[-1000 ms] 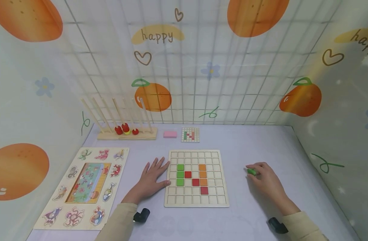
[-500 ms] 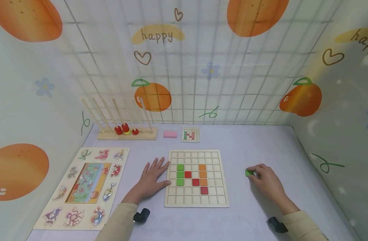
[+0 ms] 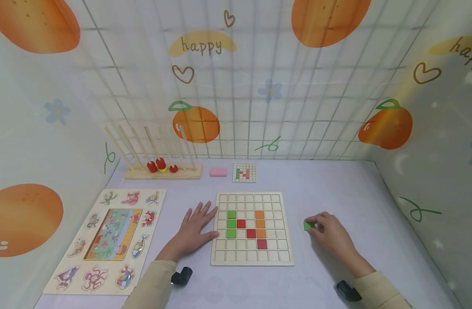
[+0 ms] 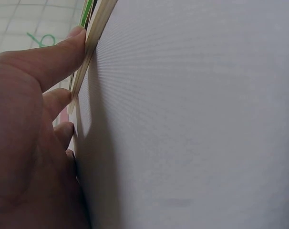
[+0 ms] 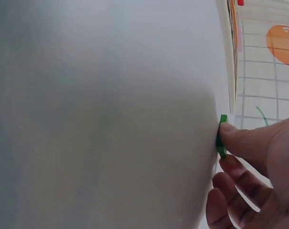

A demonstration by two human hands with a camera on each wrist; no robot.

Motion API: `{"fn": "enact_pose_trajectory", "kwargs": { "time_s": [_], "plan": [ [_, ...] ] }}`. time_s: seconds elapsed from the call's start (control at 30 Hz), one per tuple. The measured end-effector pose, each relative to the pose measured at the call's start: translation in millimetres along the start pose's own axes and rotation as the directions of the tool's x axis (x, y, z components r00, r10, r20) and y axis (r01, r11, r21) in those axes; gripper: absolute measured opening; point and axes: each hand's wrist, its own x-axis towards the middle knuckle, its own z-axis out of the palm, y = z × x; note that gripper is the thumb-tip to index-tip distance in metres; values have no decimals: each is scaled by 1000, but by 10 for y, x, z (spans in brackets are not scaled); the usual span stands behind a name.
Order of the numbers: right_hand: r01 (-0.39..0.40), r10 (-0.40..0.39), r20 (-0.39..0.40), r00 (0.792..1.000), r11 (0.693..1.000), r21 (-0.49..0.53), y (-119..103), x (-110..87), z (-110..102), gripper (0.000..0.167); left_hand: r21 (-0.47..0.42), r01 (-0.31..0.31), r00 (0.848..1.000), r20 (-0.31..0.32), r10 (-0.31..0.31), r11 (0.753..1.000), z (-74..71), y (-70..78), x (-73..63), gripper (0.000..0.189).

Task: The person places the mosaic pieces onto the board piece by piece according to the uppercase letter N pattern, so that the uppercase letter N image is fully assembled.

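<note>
My right hand (image 3: pixel 334 235) pinches a small green tile (image 3: pixel 308 225) between thumb and fingertips, just right of a wooden grid board (image 3: pixel 224 256). In the right wrist view the green tile (image 5: pixel 222 136) is seen nearly edge-on, under the thumb. My left hand (image 3: pixel 193 229) lies with fingers spread on the table, and its thumb and a fingertip touch the board's left edge. Green tiles (image 3: pixel 231 224) form a column on the board, orange tiles (image 3: pixel 260 224) another. Red tiles (image 3: pixel 251 234) run diagonally down to the right between and below them.
Behind the board lie a small pattern card (image 3: pixel 244 173) and a pink block (image 3: pixel 218 172). A wooden peg rack (image 3: pixel 189 171) with several beads stands at the back left. A sea-animal puzzle board (image 3: pixel 151 195) covers the table's left side.
My right hand has moved left toward the grid board with the green tile, which now shows more between the fingers. The left hand has stayed where it was.
</note>
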Motion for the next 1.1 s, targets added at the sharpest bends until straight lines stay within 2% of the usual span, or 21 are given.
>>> {"fn": "enact_pose_trajectory", "kwargs": {
  "time_s": [0.17, 0.5, 0.7, 1.1],
  "plan": [
    [-7, 7, 5, 1000, 1000, 5, -23, -9, -5, 24, -1, 0, 1000, -1, 0, 1000, -2, 1, -2, 80],
    [32, -33, 50, 998, 999, 20, 2, 2, -44, 26, 3, 14, 1000, 9, -14, 1000, 11, -24, 14, 81],
    [13, -15, 54, 998, 1000, 27, -3, 1, -27, 27, 8, 16, 1000, 8, -16, 1000, 29, -46, 21, 81],
    [16, -15, -13, 1000, 997, 81, -79, -17, 27, 24, -1, 16, 1000, 7, -16, 1000, 19, -30, 16, 80]
  ]
}}
